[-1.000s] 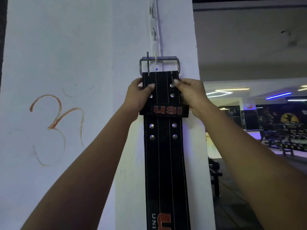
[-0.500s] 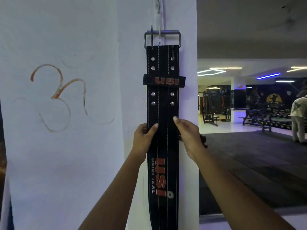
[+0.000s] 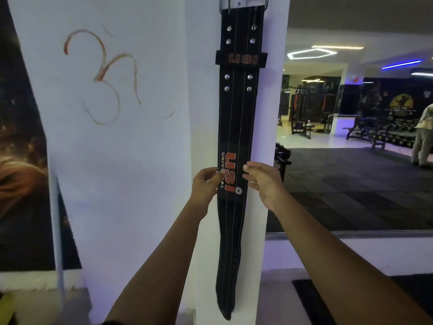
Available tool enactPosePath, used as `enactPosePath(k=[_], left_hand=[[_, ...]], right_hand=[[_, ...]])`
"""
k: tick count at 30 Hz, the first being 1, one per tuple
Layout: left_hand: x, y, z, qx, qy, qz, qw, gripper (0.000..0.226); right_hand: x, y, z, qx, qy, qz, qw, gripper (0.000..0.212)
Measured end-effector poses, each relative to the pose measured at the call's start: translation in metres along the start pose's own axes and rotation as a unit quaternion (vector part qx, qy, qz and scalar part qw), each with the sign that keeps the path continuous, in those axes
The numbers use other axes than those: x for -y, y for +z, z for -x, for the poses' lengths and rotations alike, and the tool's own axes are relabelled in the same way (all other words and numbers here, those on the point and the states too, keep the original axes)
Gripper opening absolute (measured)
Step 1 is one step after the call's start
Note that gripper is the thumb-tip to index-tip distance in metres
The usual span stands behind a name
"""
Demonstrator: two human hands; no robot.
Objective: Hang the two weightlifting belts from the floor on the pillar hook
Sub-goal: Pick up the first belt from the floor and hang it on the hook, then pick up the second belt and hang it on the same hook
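Observation:
A long black weightlifting belt (image 3: 236, 118) with red "USI" lettering hangs straight down the white pillar (image 3: 203, 137). Its metal buckle (image 3: 266, 3) is cut off by the top edge, and the hook is out of view. The belt's pointed tip reaches near the floor. My left hand (image 3: 205, 184) pinches the belt's left edge at the lower logo, thumb on the front. My right hand (image 3: 263, 181) is at the right edge at the same height, fingers apart and fingertips just touching. No second belt is in view.
Left of the pillar is a white wall (image 3: 140, 184) with an orange painted symbol (image 3: 103, 76) and a dark poster (image 3: 21, 160). To the right lies the gym floor with benches and racks (image 3: 365, 130). A person (image 3: 424, 134) stands at the far right. A black mat (image 3: 351, 299) lies at lower right.
Both hands have slid down the hanging belt, from just under the buckle to the lower logo. The right hand's grip has loosened. The view has tilted down, pushing the buckle to the top edge.

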State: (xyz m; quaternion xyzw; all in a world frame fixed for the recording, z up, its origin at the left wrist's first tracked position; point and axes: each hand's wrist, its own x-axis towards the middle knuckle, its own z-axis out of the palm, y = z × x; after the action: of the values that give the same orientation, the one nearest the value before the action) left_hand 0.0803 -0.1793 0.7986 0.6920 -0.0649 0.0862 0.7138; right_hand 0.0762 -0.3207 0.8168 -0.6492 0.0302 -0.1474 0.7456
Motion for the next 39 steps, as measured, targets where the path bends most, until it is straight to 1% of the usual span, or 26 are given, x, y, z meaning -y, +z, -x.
enactPosePath(k=[2, 6, 10, 12, 16, 20, 23, 25, 27, 30, 32, 33, 35, 36, 39], left_hand=[[0.01, -0.009, 0.025, -0.014, -0.022, 0.002, 1.0, 0.045], [0.033, -0.032, 0.076, -0.063, -0.051, 0.016, 0.997, 0.042], [0.061, -0.059, 0.134, -0.117, -0.089, 0.029, 0.989, 0.042], [0.079, -0.081, 0.166, -0.144, -0.114, 0.034, 0.982, 0.037], [0.12, -0.136, 0.235, -0.219, -0.168, 0.042, 0.96, 0.027], [0.164, -0.19, 0.295, -0.275, -0.22, 0.036, 0.935, 0.017], [0.201, -0.233, 0.333, -0.32, -0.268, 0.037, 0.908, 0.012], [0.23, -0.262, 0.352, -0.338, -0.295, 0.041, 0.893, 0.006], [0.264, -0.288, 0.368, -0.353, -0.326, 0.039, 0.876, 0.013], [0.327, -0.315, 0.394, -0.37, -0.377, 0.043, 0.848, 0.011], [0.379, -0.326, 0.413, -0.395, -0.41, 0.06, 0.82, 0.007], [0.407, -0.329, 0.423, -0.406, -0.425, 0.068, 0.806, 0.009], [0.465, -0.329, 0.446, -0.42, -0.456, 0.084, 0.78, 0.008], [0.491, -0.326, 0.457, -0.431, -0.468, 0.099, 0.766, 0.009], [0.583, -0.311, 0.498, -0.469, -0.509, 0.148, 0.707, 0.009]], right_hand=[[-0.01, 0.002, 0.02, 0.029, 0.015, 0.009, 0.999, 0.036], [-0.036, 0.01, 0.062, 0.089, 0.054, 0.026, 0.994, 0.035], [-0.07, 0.024, 0.108, 0.155, 0.105, 0.053, 0.981, 0.03], [-0.092, 0.036, 0.133, 0.181, 0.131, 0.065, 0.973, 0.031], [-0.145, 0.069, 0.19, 0.242, 0.193, 0.076, 0.948, 0.029], [-0.207, 0.11, 0.248, 0.301, 0.257, 0.094, 0.914, 0.021], [-0.256, 0.146, 0.288, 0.329, 0.303, 0.118, 0.887, 0.01], [-0.294, 0.17, 0.309, 0.341, 0.331, 0.13, 0.87, 0.012], [-0.335, 0.189, 0.327, 0.349, 0.359, 0.145, 0.853, 0.012], [-0.405, 0.206, 0.356, 0.355, 0.404, 0.176, 0.824, 0.014], [-0.457, 0.209, 0.373, 0.357, 0.433, 0.198, 0.804, 0.012], [-0.486, 0.209, 0.38, 0.358, 0.442, 0.209, 0.795, 0.014], [-0.548, 0.203, 0.395, 0.368, 0.45, 0.244, 0.776, 0.018], [-0.575, 0.198, 0.403, 0.374, 0.453, 0.263, 0.766, 0.016], [-0.673, 0.176, 0.433, 0.41, 0.458, 0.322, 0.72, 0.01]])
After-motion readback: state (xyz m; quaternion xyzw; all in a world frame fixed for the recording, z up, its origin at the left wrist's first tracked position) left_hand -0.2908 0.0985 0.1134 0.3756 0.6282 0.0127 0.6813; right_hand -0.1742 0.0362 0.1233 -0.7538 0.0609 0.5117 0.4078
